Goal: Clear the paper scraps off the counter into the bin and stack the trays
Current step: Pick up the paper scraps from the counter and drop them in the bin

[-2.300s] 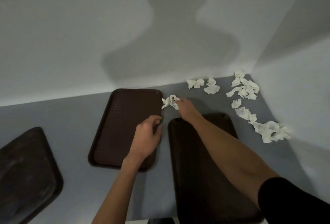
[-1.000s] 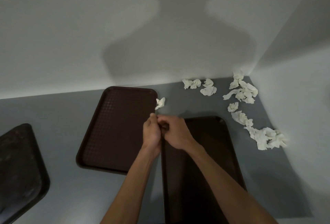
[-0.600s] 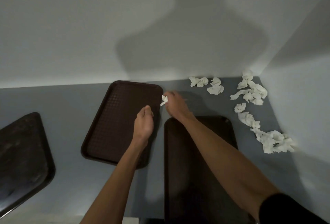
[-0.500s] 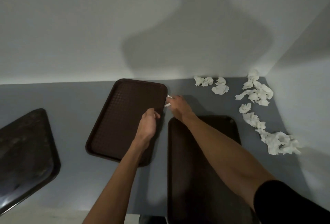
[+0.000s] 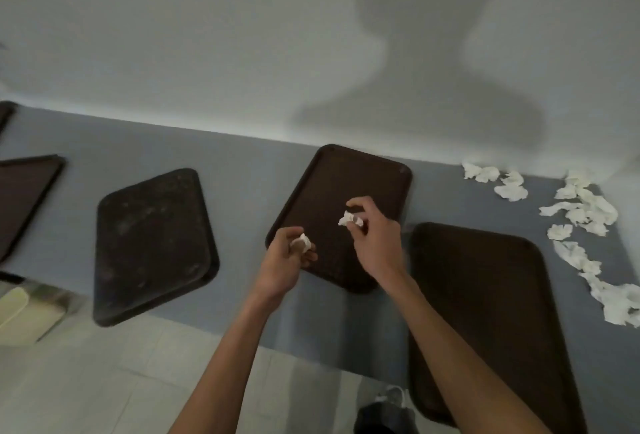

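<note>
swung back over the middle tray [image 5: 346, 177] since half a second ago, the right hand [image 5: 375, 243] pinches a paper scrap [image 5: 349, 219] and the left hand [image 5: 282, 267], just beside it, pinches a smaller scrap [image 5: 302, 243]. i'd wad both into one fist before dumping them, cos the loose scraps [image 5: 581, 212] lie well off to the right hand's right.
</note>
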